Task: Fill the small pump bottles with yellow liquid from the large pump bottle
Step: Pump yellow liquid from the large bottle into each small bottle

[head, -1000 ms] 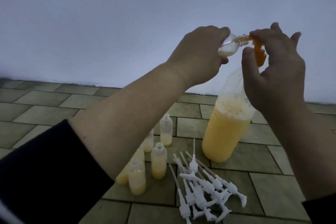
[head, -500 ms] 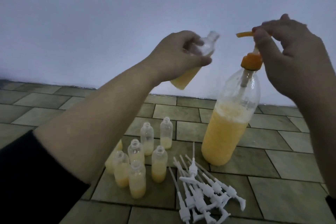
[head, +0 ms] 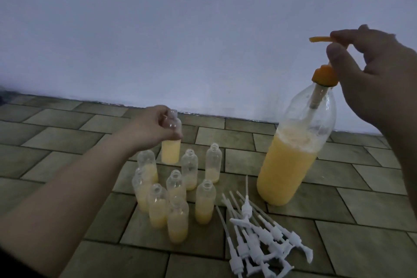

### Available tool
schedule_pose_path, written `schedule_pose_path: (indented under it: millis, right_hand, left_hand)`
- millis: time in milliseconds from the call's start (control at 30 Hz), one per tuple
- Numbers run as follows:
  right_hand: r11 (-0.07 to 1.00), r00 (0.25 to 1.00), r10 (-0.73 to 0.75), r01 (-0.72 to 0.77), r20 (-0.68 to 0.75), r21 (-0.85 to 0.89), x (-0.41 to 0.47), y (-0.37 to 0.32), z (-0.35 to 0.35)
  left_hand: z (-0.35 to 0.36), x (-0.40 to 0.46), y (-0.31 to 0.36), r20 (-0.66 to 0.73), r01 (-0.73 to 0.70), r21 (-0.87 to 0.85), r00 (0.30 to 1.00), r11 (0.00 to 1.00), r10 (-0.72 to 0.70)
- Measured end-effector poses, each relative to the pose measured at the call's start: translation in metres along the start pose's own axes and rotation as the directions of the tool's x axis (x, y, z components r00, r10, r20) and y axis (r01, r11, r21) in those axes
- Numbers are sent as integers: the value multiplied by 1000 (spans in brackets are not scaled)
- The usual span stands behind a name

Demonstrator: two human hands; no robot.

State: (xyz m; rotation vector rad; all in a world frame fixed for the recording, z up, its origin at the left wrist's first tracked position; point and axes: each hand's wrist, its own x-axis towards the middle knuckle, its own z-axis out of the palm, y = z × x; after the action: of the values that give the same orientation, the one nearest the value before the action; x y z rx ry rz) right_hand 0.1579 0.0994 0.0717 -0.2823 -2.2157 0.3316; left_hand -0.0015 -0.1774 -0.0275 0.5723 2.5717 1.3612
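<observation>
Down at the back of the cluster of small bottles on the tiled floor, the left hand pinches a partly filled small bottle by its shoulder and neck, upright, its base at or just above the floor; contact cannot be told. Thin clear plastic, light even with liquid in it, and uncapped, it will likely tip or dent easily, so a gentle hold high on the body suits it. The right hand curls round the orange pump head of the large pump bottle, which stands upright to the right, roughly half full and probably heavy enough to stay put. White pump tops lie heaped in front, near both.
</observation>
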Motion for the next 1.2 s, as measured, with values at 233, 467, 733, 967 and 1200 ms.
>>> schedule_pose_path:
  millis: [233,467,733,967,1200]
  right_hand:
    - [1000,1000,-16,17,-19,27,0,6,5]
    - [1000,1000,-1,1,-21,20,1,3,5]
    - [1000,1000,4,-4,-23,9,2,3,4]
    - [1000,1000,3,-3,-14,12,10,5,3]
    - [999,1000,-16,15,18,31,10,13,2]
  left_hand:
    - [19,-1,-7,76,5,488,996,873,-48]
    - [31,5,-15,143,0,663,982,749,-126]
    - [39,10,-20,171,-21,742,973,670,-158]
    - [42,13,1,271,-107,657,957,747,-101]
    - [57,18,-2,309,-134,675,944,726,-114]
